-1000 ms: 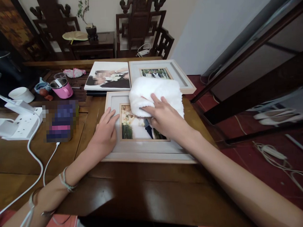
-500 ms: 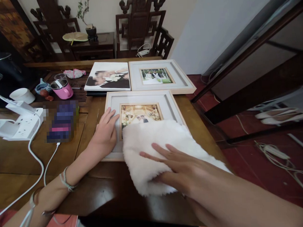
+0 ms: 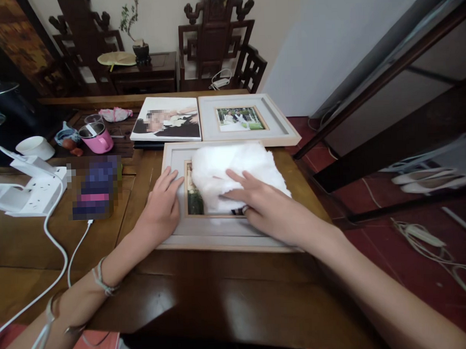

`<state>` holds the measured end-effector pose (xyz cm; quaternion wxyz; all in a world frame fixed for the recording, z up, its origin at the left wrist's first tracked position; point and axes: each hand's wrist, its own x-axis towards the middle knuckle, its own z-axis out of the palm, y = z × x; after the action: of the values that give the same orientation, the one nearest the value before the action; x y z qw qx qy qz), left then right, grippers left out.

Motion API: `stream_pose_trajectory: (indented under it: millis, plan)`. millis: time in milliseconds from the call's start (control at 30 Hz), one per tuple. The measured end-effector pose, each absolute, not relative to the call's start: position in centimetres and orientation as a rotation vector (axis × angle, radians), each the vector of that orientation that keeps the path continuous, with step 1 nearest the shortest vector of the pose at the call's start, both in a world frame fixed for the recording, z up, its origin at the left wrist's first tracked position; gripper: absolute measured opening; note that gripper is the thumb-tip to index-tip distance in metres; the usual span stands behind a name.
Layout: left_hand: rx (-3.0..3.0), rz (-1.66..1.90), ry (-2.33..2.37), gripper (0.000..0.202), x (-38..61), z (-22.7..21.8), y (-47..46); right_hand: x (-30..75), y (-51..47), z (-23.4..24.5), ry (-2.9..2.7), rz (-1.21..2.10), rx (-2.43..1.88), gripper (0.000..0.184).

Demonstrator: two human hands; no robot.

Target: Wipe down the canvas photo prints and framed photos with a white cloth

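Note:
A picture frame [image 3: 220, 240] with a pale wood edge and light grey mat lies flat on the table in front of me. My left hand [image 3: 161, 205] rests on its left border, fingers stretched out, holding nothing. A white fluffy cloth [image 3: 234, 161] covers most of the photo and the frame's upper right part. My right hand [image 3: 268, 204] presses on the cloth, fingers spread over it and the thumb side low by the photo's bottom edge. A strip of the photo [image 3: 194, 196] shows left of the cloth.
Behind lie a second framed photo [image 3: 288, 134] and a photo panel [image 3: 166, 118] on a dark item. To the left are a power strip [image 3: 40, 194] with cables, a blurred-out dark object [image 3: 96, 187], a pink mug [image 3: 98, 141] and a white cup [image 3: 35, 147]. The table's right edge is close.
My right hand has pushed the cloth forward, away from me, up over the photo. The frame's lower border now shows. My left hand has stayed in place.

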<state>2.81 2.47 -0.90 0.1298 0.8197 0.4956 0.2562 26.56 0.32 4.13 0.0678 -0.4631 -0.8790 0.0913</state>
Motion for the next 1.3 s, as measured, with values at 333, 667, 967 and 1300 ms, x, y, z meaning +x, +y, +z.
stream_pose_trajectory:
  millis: [333, 667, 967, 1300]
  plan:
    - [2.391, 0.740, 1.456, 0.046, 3.0, -0.9, 2.5, 25.1, -2.6, 5.4, -2.780, 0.268, -1.300, 0.060]
    - [2.366, 0.697, 1.453, 0.044, 2.8, -0.7, 2.5, 24.7, -7.1, 7.8, -2.751, 0.577, -1.130, 0.061]
    - [2.388, 0.711, 1.449, 0.046, 2.9, -0.8, 2.5, 25.8, 2.1, 3.0, -2.651, 0.017, -1.427, 0.065]
    - [2.424, 0.738, 1.450, 0.046, 2.8, -1.1, 2.7, 23.9, 0.3, 4.3, -2.791, 0.071, -1.471, 0.065]
